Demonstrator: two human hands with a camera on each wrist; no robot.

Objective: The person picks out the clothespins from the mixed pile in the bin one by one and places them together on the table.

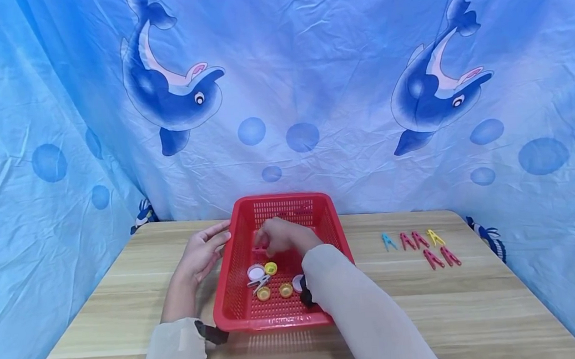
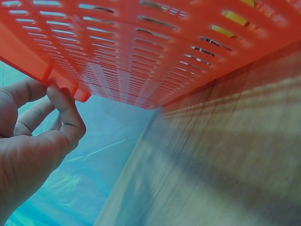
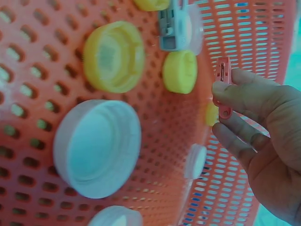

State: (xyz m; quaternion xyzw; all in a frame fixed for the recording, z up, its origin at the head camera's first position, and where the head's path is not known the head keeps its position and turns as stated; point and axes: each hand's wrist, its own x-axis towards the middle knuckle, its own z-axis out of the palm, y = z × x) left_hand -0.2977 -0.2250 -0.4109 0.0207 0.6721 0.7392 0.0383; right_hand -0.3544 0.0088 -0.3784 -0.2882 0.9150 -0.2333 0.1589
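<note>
A red perforated plastic basket [image 1: 277,323] stands on the table. My left hand [image 1: 200,255] grips its left rim; in the left wrist view the thumb and a finger pinch the rim's edge [image 2: 61,82]. Inside the basket, my right hand [image 1: 283,236] pinches a red clothespin [image 3: 223,73] between thumb and fingers. Around it in the basket lie a white bottle cap [image 3: 96,148], yellow bottle caps [image 3: 114,56] and a grey clothespin [image 1: 260,283]. The right forearm covers part of the basket's right side.
On the wooden table [image 1: 406,304], right of the basket, lie a blue clothespin [image 1: 388,241], a yellow clothespin [image 1: 435,237] and several red clothespins [image 1: 433,259]. A blue curtain [image 1: 347,181] with printed dolphins hangs behind the table and at both sides.
</note>
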